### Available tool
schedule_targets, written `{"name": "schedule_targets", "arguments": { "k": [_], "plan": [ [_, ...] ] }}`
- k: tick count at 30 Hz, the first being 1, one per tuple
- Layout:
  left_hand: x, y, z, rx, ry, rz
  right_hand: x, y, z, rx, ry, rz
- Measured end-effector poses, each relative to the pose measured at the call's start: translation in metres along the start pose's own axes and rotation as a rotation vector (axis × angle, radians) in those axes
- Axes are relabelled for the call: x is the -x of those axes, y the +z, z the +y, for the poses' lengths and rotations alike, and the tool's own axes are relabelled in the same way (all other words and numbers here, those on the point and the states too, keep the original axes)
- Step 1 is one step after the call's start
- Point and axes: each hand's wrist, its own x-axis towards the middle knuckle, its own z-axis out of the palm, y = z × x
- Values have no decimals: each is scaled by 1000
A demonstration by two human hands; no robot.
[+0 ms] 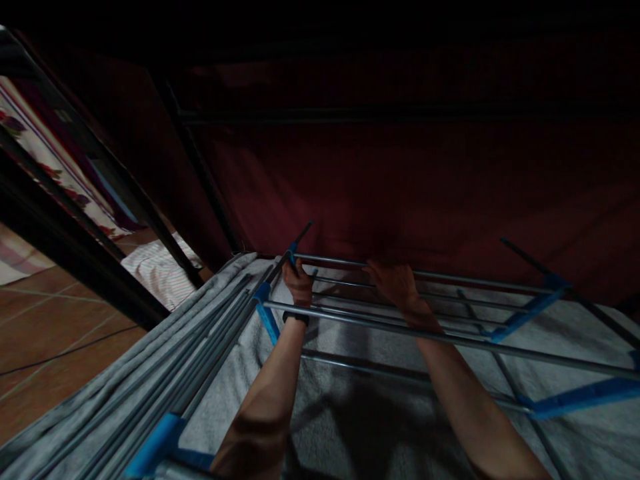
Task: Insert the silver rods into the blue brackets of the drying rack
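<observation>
A rack frame of grey metal tubes (350,318) with blue plastic connectors lies across a grey fleecy blanket (330,407). My left hand (299,283), with a dark band at the wrist, is at the frame's far left corner. Its fingers close around the blue connector (292,251) there, partly hidden by the hand itself. My right hand (395,283) reaches over the near tube, its fingers bent over the far metal tube (460,278). More blue connectors (530,313) join the tubes at the right end.
Several loose grey tubes (200,363) lie along the left side, near another blue connector (157,443). Behind the frame hangs a dark red cloth (400,193). Black metal posts (75,243) stand at left, beyond them a tiled floor (55,327) and striped cloth (163,270).
</observation>
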Motion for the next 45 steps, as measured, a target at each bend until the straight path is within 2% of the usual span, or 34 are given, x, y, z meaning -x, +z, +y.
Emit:
{"name": "schedule_targets", "arguments": {
  "k": [13,27,37,45],
  "plan": [
    [3,-1,1,-25,-21,-8,3,-1,-1,47,50,-123],
    [2,2,-4,-27,-17,0,5,3,1,-13,25,-17],
    [4,-1,3,-11,-62,-78,11,7,-4,-4,59,-109],
    [4,-2,10,-13,-54,-102,4,-7,-1,-22,102,-203]
  ]
}}
